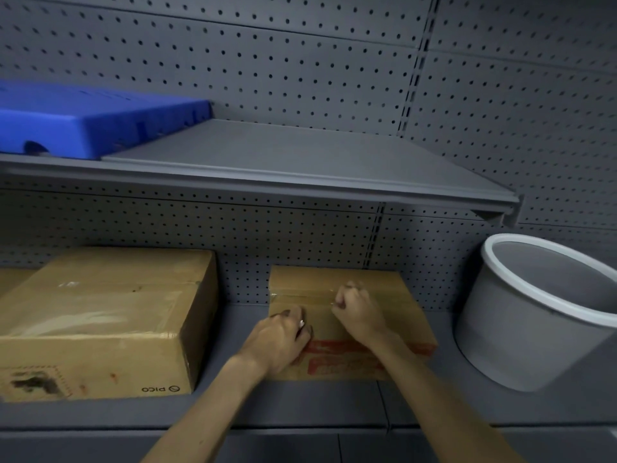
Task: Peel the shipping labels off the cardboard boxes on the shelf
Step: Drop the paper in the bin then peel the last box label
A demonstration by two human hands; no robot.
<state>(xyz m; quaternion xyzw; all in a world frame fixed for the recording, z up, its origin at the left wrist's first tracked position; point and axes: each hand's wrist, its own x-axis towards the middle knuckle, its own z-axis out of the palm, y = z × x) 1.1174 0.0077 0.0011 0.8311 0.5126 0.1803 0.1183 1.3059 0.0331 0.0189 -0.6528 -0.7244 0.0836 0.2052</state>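
A small cardboard box (394, 295) with red print on its front stands on the lower grey shelf (300, 406), sealed with clear tape across its top. My left hand (283, 339) rests curled on the box's front left edge. My right hand (359, 309) is curled on the box top at the tape line, fingertips pinched together; what they pinch is too small to tell. A larger cardboard box (100, 315) with a smudged stamp mark and "PICO" print sits to the left. No white shipping label shows on either box.
A grey bucket with a white rim (541, 312) lies tilted at the right of the lower shelf. A blue plastic crate (83, 118) sits on the upper shelf (283, 162) at left. Grey pegboard (300, 61) backs both shelves.
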